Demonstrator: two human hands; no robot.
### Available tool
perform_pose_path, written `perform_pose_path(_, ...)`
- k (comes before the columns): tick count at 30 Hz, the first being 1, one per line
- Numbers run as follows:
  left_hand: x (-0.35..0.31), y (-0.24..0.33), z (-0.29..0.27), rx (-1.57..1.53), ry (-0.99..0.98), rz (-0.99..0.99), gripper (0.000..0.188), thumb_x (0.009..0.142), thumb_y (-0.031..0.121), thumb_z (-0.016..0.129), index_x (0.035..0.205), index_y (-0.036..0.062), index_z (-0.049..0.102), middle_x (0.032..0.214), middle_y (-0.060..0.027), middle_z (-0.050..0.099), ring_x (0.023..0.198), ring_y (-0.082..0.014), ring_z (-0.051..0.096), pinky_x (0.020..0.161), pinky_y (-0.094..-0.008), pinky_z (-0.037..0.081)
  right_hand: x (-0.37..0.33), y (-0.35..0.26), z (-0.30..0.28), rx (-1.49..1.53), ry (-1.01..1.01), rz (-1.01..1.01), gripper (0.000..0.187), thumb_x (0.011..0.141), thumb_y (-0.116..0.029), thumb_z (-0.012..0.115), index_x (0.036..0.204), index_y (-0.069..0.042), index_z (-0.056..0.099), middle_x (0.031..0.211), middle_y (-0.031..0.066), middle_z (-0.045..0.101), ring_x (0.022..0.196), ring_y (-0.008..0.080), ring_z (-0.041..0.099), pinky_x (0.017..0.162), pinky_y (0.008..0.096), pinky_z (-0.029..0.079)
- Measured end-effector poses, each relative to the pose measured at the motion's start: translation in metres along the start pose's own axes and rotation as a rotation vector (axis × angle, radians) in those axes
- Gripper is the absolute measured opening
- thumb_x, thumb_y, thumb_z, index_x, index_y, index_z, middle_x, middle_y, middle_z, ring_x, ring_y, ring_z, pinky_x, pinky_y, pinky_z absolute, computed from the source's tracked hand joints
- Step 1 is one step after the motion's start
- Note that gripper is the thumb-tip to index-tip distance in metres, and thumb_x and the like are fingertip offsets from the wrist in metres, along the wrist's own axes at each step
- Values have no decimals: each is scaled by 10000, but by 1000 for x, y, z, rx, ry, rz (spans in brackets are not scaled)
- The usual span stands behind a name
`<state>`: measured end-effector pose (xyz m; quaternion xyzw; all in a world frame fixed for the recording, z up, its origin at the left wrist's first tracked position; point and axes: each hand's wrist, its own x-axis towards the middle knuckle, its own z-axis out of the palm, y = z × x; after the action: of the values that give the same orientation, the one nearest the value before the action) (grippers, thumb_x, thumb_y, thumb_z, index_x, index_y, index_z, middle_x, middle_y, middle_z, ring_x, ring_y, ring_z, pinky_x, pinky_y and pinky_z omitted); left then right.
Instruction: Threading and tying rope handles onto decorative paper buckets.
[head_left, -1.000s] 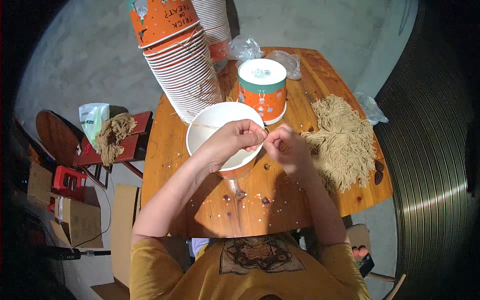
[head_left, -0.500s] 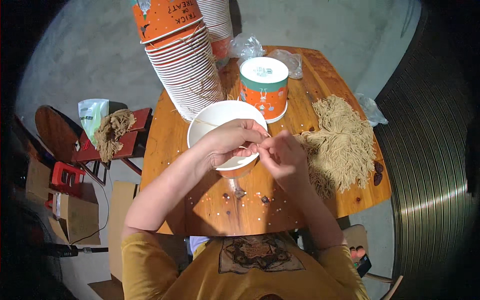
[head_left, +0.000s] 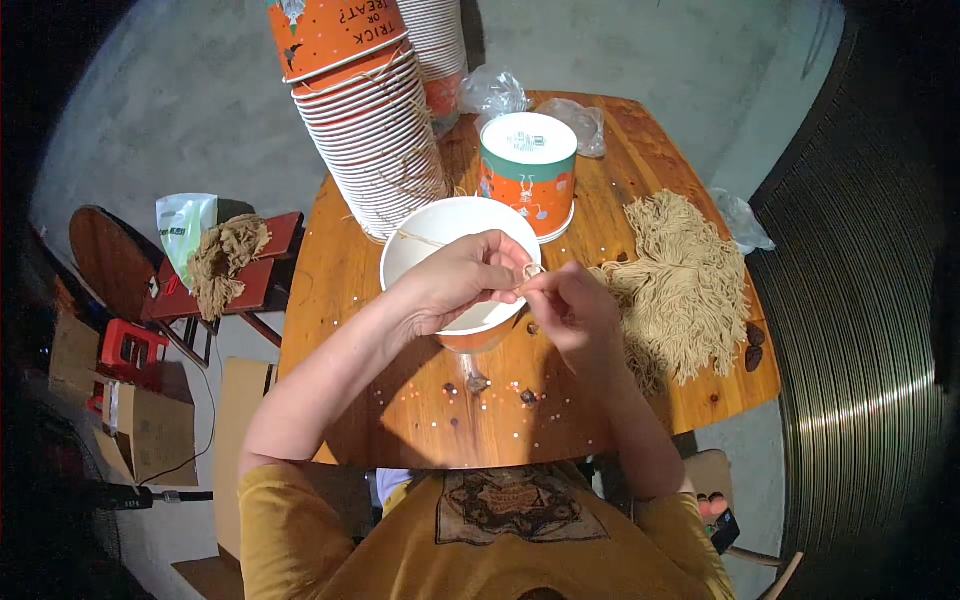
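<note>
My left hand (head_left: 468, 279) and my right hand (head_left: 577, 310) meet above the right rim of a white-lined orange paper bucket (head_left: 412, 235). Both pinch a thin beige cord, and a small loop of the cord (head_left: 534, 270) stands up between the fingertips. Another length of cord rests across the far inside wall of the bucket. Right of my right hand lies a big bundle of beige cords (head_left: 690, 290), apart from the fingers. The fingertips partly hide where the cord is held.
Tall stacks of nested paper buckets (head_left: 370, 150) lean at the table's far left. Behind my hands an upside-down orange and green bucket (head_left: 527, 180) stands near clear plastic bags (head_left: 575, 125). Small white bits dot the wooden table (head_left: 400, 430). Beige strands hang over a red stool (head_left: 275, 262).
A small cord loop now shows between my fingertips. My right hand has shifted slightly, and the bucket under my hands sits a little farther right and up in view.
</note>
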<state>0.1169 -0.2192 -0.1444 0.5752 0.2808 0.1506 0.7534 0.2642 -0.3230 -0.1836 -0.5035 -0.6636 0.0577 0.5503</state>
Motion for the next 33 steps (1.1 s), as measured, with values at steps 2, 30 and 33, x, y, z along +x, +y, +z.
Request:
perform_pose_path(2, 1, -2, 2, -4, 12, 26, 197, 821, -41, 551, 1007, 2, 499, 870, -43, 549, 733, -92, 550, 673, -189, 479, -1, 4, -1, 18, 3, 2, 86, 784, 1, 628, 846, -44, 589, 717, 48, 512, 554, 130, 517, 503, 252, 434)
perform_pose_path(30, -10, -1, 17, 613, 176, 411, 271, 808, -24, 549, 1052, 38, 449, 788, -49, 523, 739, -122, 526, 679, -272, 444, 8, 10, -6, 123, -102, 227, 125, 825, -119, 626, 875, -36, 547, 710, 52, 543, 598, 126, 536, 554, 276, 431)
perform_pose_path(33, -13, -2, 19, 793, 200, 612, 247, 818, -26, 528, 1043, 23, 438, 816, -104, 510, 761, -202, 550, 688, -323, 450, 7, 18, -4, 133, -118, 191, 126, 820, -102, 622, 907, -41, 553, 704, 48, 545, 584, 120, 527, 546, 268, 426)
